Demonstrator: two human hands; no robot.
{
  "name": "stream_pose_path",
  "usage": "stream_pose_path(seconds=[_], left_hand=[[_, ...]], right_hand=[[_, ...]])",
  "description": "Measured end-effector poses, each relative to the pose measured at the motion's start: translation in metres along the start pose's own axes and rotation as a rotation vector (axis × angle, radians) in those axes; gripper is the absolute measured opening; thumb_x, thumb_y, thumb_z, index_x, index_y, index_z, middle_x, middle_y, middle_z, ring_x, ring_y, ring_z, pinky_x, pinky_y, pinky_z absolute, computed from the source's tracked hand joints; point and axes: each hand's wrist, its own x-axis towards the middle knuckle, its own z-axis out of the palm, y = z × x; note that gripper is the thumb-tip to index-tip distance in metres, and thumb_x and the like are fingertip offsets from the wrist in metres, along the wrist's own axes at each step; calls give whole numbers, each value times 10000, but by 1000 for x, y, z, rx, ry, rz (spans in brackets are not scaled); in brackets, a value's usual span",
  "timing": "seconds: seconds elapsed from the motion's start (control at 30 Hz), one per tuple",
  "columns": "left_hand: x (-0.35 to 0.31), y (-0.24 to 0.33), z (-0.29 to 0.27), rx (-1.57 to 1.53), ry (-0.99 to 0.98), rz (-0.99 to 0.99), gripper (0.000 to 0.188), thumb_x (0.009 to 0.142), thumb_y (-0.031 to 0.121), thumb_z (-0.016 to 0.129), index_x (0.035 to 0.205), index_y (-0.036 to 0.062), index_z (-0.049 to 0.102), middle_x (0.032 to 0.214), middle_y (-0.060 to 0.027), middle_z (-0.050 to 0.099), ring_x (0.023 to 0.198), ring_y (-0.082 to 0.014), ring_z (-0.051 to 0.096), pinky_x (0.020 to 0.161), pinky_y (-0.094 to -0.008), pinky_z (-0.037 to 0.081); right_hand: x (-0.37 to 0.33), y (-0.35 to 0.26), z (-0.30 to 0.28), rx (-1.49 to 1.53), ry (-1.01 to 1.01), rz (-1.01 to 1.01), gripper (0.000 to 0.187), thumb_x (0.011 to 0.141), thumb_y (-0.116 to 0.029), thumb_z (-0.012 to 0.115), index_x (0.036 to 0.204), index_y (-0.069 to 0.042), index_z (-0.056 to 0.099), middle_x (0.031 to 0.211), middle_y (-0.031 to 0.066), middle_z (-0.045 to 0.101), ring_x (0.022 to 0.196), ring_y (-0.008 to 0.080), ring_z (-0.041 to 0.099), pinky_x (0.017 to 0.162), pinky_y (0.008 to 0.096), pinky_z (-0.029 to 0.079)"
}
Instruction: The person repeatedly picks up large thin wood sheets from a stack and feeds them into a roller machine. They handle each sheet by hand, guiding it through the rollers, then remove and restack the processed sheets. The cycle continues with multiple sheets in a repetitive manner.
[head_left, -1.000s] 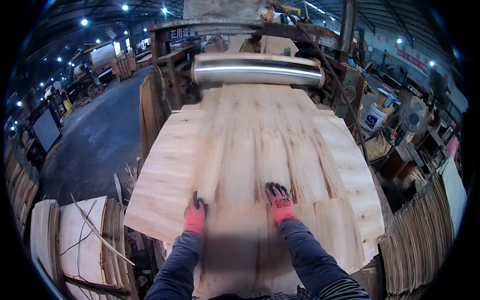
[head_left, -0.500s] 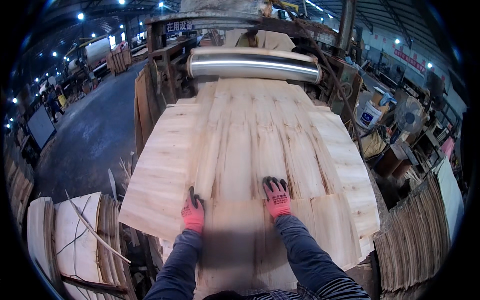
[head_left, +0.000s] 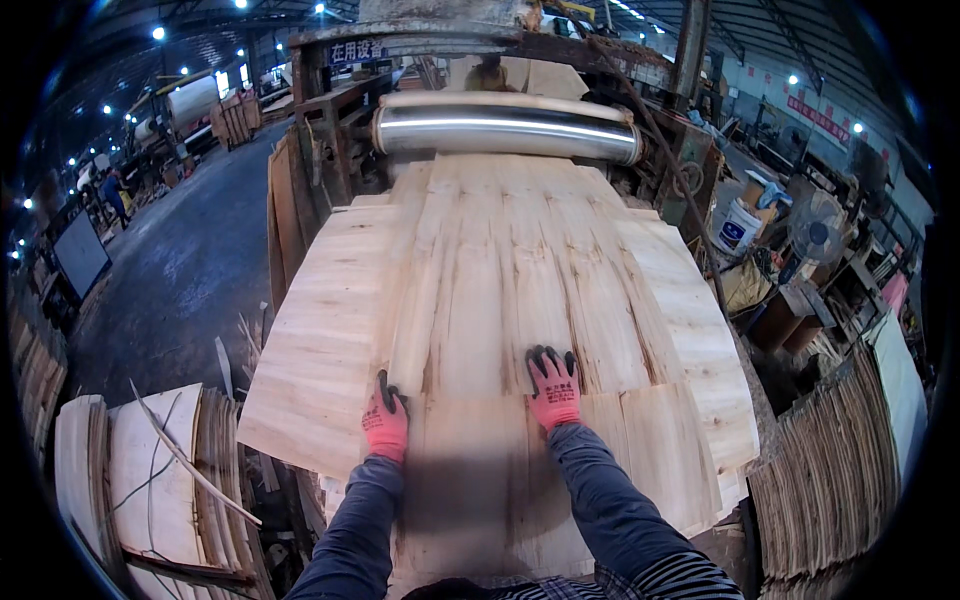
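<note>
Thin wood veneer sheets (head_left: 475,290) lie spread in a wide, overlapping layer in front of me. A nearer veneer sheet (head_left: 640,450) overlaps them, its far edge running across at the level of my hands. My left hand (head_left: 386,420), in a pink glove with dark fingertips, rests on the left part of that edge, fingers stretched out. Level with it, my right hand (head_left: 554,388) lies flat in a matching glove, fingers spread on the veneer. Neither hand grips anything. Past the far end of the sheets spans a shiny metal roller (head_left: 508,130).
Stacked veneer stands at the lower left (head_left: 160,480) and lower right (head_left: 825,470). A machine frame (head_left: 335,120) holds the roller, with a co-worker (head_left: 488,76) behind it. A white bucket (head_left: 738,228) and a fan (head_left: 815,238) stand at the right. Dark floor (head_left: 180,270) stretches left.
My hands stay nearly in place on the veneer. Behind the roller, the co-worker has shifted slightly left. A distant person at the far left shows more clearly.
</note>
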Motion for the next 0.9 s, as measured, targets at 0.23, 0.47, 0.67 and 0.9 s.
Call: stream_pose_path(seconds=[0.23, 0.47, 0.67, 0.9], left_hand=[[-1, 3, -3, -6, 15, 14, 441, 792, 188, 492, 1217, 100, 414, 941, -162, 581, 821, -318, 570, 714, -401, 453], [0, -2, 5, 21, 17, -9, 444, 787, 189, 497, 1221, 132, 420, 922, -154, 587, 817, -313, 575, 708, -397, 457], [0, -3, 1, -5, 25, 18, 447, 788, 188, 494, 1225, 133, 416, 917, -153, 587, 819, -315, 574, 708, -398, 458], [1, 18, -10, 6, -77, -145, 396, 796, 186, 513, 1169, 62, 462, 1041, -157, 565, 929, -319, 547, 794, -377, 431]], right_hand=[[1, 0, 2, 47, -37, 14, 649, 666, -333, 625, 1254, -176, 399, 1291, 86, 367, 1216, 249, 296, 1030, 466, 164], [0, 2, -2, 52, -62, 19, 663, 671, -329, 622, 1270, -177, 381, 1300, 88, 361, 1223, 241, 291, 1036, 448, 161], [-1, -2, -1, 37, -6, 19, 662, 649, -286, 651, 1254, -206, 394, 1284, 61, 377, 1196, 235, 324, 971, 452, 276], [2, 3, 3, 53, -8, -10, 639, 665, -283, 633, 1250, -174, 400, 1282, 80, 375, 1199, 241, 315, 994, 450, 231]])
